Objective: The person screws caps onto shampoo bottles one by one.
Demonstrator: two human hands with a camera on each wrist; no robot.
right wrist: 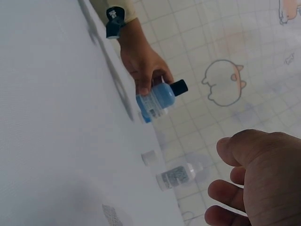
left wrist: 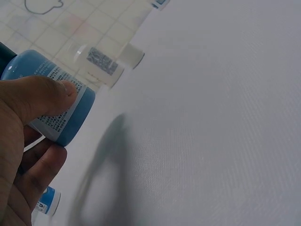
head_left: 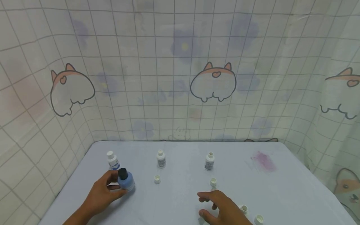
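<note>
My left hand (head_left: 102, 192) grips a small blue bottle (head_left: 127, 182) with a black cap, thumb on one side and fingers on the other. In the left wrist view the bottle (left wrist: 70, 106) shows a printed label under the thumb, and a shadow falls on the table beside it. Just behind that hand stands a white-capped bottle (head_left: 113, 161) with a blue label. My right hand (head_left: 222, 204) holds nothing; its fingers are loosely bent over the table, near a small white cap (head_left: 213, 182). In the right wrist view the thumb and fingertips are apart.
Two uncapped white bottles, one in the middle (head_left: 161, 159) and one further right (head_left: 209, 161), stand toward the back. A white cap (head_left: 157, 179) lies before the middle one. Beside my right hand are a small open bottle (head_left: 243, 208) and another cap (head_left: 259, 219). A pink stain (head_left: 264, 161) marks the white table.
</note>
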